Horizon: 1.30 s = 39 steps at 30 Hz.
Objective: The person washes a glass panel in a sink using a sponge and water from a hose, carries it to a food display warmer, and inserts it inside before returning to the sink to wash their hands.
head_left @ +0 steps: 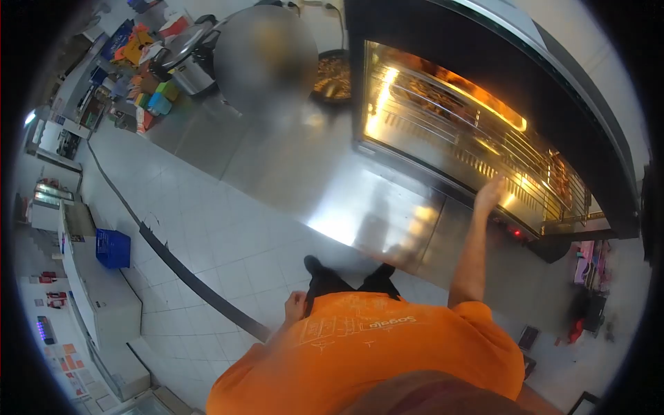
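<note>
Right arm stretched to the lit oven, left arm low at the side.
From the chest, the oven stands at 1 o'clock, on the counter; the right hand reaches between 1 and 2 o'clock, in front of the lower glass, forearm nearly straight; whether it touches or grips anything, I cannot tell. The left hand hangs near 10 o'clock by the hip, fingers seemingly curled, its grip unclear. A pan sits at 12.
</note>
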{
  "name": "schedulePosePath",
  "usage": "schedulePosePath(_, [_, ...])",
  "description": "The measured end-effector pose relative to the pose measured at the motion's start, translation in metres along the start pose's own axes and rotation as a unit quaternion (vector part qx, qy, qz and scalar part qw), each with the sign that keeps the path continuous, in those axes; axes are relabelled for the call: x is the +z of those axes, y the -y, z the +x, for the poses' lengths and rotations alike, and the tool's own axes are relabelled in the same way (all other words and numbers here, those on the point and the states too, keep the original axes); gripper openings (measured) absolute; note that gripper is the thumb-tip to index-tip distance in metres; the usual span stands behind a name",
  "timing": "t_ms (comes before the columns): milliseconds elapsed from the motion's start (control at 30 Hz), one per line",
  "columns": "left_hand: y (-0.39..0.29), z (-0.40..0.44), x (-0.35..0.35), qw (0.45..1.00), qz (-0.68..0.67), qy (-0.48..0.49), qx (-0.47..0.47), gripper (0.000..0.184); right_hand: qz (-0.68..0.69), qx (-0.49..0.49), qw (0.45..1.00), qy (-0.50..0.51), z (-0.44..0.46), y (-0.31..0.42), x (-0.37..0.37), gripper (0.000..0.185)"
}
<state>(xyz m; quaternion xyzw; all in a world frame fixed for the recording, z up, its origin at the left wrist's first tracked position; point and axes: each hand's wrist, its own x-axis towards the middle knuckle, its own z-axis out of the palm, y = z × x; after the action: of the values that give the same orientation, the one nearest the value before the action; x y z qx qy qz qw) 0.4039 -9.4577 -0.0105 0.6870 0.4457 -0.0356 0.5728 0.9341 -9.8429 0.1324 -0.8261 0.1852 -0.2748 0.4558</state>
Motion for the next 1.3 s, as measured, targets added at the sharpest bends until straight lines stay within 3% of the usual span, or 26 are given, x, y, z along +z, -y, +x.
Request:
schedulePosePath(67, [0.054, 0.010, -0.036, 0.995, 0.043, -0.045, -0.077, 0.035, -0.187, -0.099, 0.977, -0.026, -0.025, -0.001, -0.006, 0.064])
schedulePosePath(200, [0.191, 0.046, -0.125, 0.964, 0.166, -0.074, -0.194, 0.044, -0.158, -0.167, 0.969, -0.093, -0.127, 0.050, 0.016, 0.063])
schedulePosePath(300, [0.188, 0.066, -0.221, 0.963, -0.028, 0.052, -0.265, 0.051, -0.060, -0.103, 0.993, 0.007, -0.209, 0.058, 0.076, 0.048])
schedulePosePath(333, [0.187, 0.075, -0.247, 0.962, -0.062, 0.035, -0.262, 0.053, -0.066, -0.089, 0.994, 0.006, -0.252, 0.092, 0.103, 0.043])
schedulePosePath(367, [0.183, 0.087, -0.271, 0.962, -0.094, 0.021, -0.257, 0.056, -0.069, -0.159, 0.983, 0.059, -0.274, 0.086, 0.137, 0.041])
schedulePosePath(400, [0.175, 0.102, -0.293, 0.963, -0.115, -0.013, -0.244, 0.059, -0.018, -0.177, 0.969, 0.174, -0.297, 0.095, 0.164, 0.041])
schedulePosePath(433, [0.161, 0.121, -0.313, 0.962, -0.126, -0.050, -0.236, 0.057, 0.033, -0.188, 0.939, 0.286, -0.321, 0.104, 0.188, 0.041])
schedulePosePath(467, [0.144, 0.139, -0.332, 0.961, -0.136, -0.087, -0.226, 0.054, -0.002, -0.237, 0.896, 0.375, -0.337, 0.116, 0.213, 0.041])
schedulePosePath(533, [0.108, 0.183, -0.369, 0.967, -0.167, -0.106, -0.161, 0.054, -0.017, -0.212, 0.820, 0.532, -0.365, 0.163, 0.246, 0.046])
schedulePosePath(633, [0.058, 0.268, -0.398, 0.964, -0.206, -0.103, -0.131, 0.060, -0.075, -0.166, 0.715, 0.675, -0.385, 0.239, 0.306, 0.055])
schedulePosePath(867, [-0.054, 0.473, -0.385, 0.933, -0.342, 0.000, -0.110, 0.067, -0.086, -0.293, 0.718, 0.625, -0.419, 0.327, 0.537, 0.060])
schedulePosePath(933, [-0.081, 0.515, -0.377, 0.921, -0.370, 0.028, -0.120, 0.079, -0.069, -0.308, 0.715, 0.624, -0.433, 0.355, 0.619, 0.062])
schedulePosePath(1000, [-0.126, 0.543, -0.365, 0.881, -0.432, -0.082, -0.177, 0.067, -0.111, -0.323, 0.731, 0.591, -0.449, 0.353, 0.703, 0.065])
schedulePosePath(1067, [-0.115, 0.580, -0.352, 0.895, -0.403, -0.098, -0.165, 0.063, -0.159, -0.370, 0.733, 0.548, -0.467, 0.369, 0.753, 0.067])
schedulePosePath(1100, [-0.113, 0.598, -0.352, 0.902, -0.388, -0.106, -0.157, 0.064, -0.203, -0.340, 0.708, 0.585, -0.470, 0.387, 0.767, 0.070])
schedulePosePath(1200, [-0.150, 0.581, -0.355, 0.888, -0.393, -0.136, -0.198, 0.065, -0.317, -0.273, 0.735, 0.533, -0.493, 0.398, 0.797, 0.071])
schedulePosePath(1300, [-0.175, 0.579, -0.372, 0.875, -0.347, -0.232, -0.244, 0.068, -0.348, -0.289, 0.747, 0.487, -0.511, 0.395, 0.803, 0.076])
